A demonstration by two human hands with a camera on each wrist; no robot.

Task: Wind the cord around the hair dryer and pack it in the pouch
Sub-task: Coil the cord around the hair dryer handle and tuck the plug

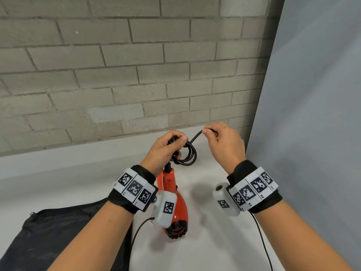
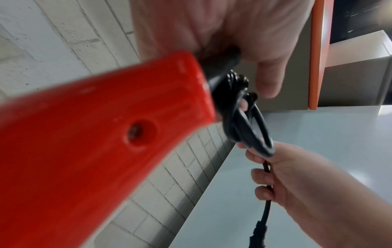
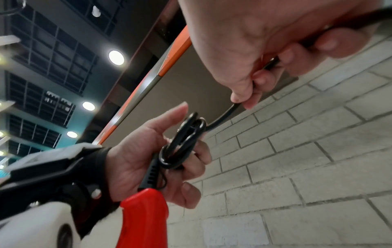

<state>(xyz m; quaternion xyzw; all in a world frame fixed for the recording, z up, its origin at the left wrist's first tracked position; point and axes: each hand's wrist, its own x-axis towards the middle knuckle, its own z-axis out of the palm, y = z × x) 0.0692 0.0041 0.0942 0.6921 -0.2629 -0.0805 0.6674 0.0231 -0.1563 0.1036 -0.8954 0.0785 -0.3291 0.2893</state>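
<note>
A red hair dryer (image 1: 176,204) hangs nozzle-down above the white table (image 1: 205,241), its handle (image 2: 101,134) (image 3: 146,211) pointing up toward my left hand (image 1: 166,148). That hand grips a bundle of black cord loops (image 1: 186,155) (image 2: 244,127) (image 3: 182,144) at the handle's end. My right hand (image 1: 222,141) (image 2: 275,172) (image 3: 265,55) pinches the free stretch of cord (image 1: 196,136) just right of the loops, with the rest running through its palm. The black pouch (image 1: 58,235) lies flat at the lower left.
A grey brick wall (image 1: 117,75) rises behind the table. A pale blue-grey panel (image 1: 312,114) closes off the right side. Thin black cables (image 1: 262,243) hang from both wrist cameras.
</note>
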